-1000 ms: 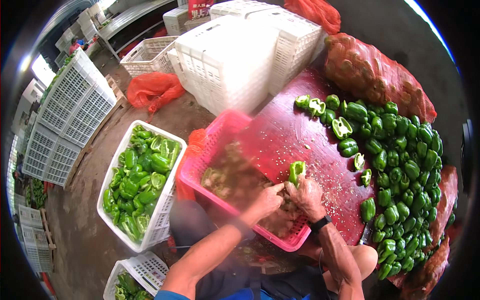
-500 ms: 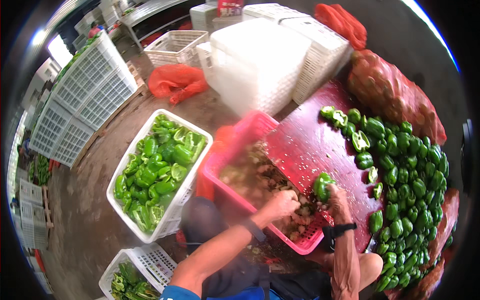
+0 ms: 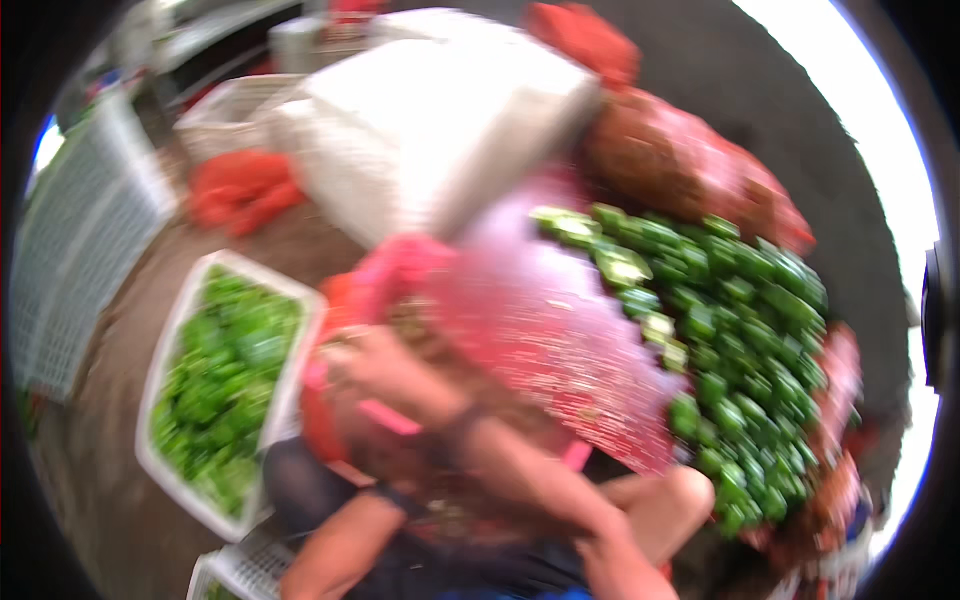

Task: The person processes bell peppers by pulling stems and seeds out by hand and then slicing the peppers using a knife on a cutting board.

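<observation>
The picture is smeared by motion. My right hand [image 3: 385, 368] reaches across to the left side of the pink basket [image 3: 405, 262]; its fingers are too blurred to show whether it holds anything. Beneath and left of that arm is my left forearm [image 3: 345, 545], with a dark wristband; the left hand itself is lost in blur near the basket's lower part. Dim, brownish scraps lie inside the basket. A red board [image 3: 560, 340] sprinkled with pale seeds slopes over the basket's right side. Left of the basket, a white crate [image 3: 150, 440] holds green bell pepper pieces [image 3: 235, 350].
Whole green bell peppers [image 3: 740, 370] are heaped on the right, with several cut ones at the heap's left edge. Behind stand large white blocks [image 3: 450, 110] and full red mesh sacks [image 3: 690, 150]. A red net [image 3: 240, 190] lies on the floor [image 3: 110, 460].
The view has swung right. My right hand has moved left from the board across the basket, and the green pepper is no longer visible in it. My left hand has drawn back under the right arm.
</observation>
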